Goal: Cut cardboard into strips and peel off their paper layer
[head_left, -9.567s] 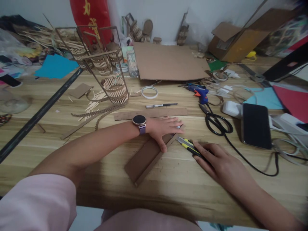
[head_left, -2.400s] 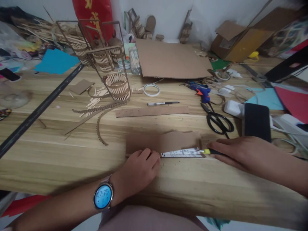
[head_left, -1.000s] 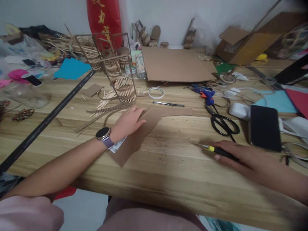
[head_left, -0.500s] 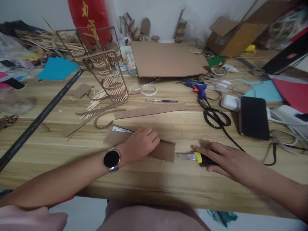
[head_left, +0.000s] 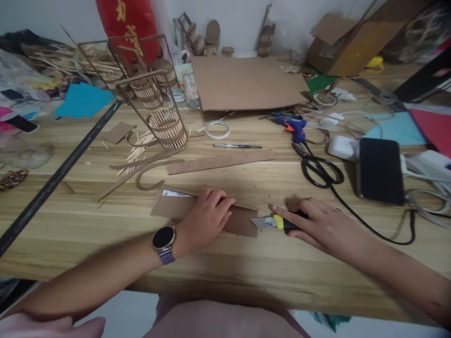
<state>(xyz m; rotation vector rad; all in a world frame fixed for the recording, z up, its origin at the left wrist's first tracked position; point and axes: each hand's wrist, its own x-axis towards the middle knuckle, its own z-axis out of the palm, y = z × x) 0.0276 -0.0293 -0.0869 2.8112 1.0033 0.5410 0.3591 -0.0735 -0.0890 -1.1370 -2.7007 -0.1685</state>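
Note:
My right hand (head_left: 315,224) is wrapped round a black and yellow utility knife (head_left: 280,222). Its bare blade points left, and the tip is at the right end of a brown cardboard piece (head_left: 243,220). Across that cardboard lies my left hand (head_left: 209,213), its fingers bent and closed at the upper edge, hiding the middle. A watch is on the left wrist. A printed white label (head_left: 176,193) shows at the cardboard's left part. Behind the hands lie a long cardboard strip (head_left: 218,162) and a pen (head_left: 237,146).
At the back left stand small stick-and-cardboard buckets (head_left: 167,128) with tall handles. A roll of tape (head_left: 217,129), a blue glue gun (head_left: 296,127), black scissors (head_left: 322,171) and a phone (head_left: 380,170) lie farther back. A large cardboard sheet (head_left: 246,84) is near the wall.
My right hand has moved left with the utility knife, bringing the blade to the cardboard's right end. My left hand stays on the cardboard, its wrist slightly lower. The view has shifted a little.

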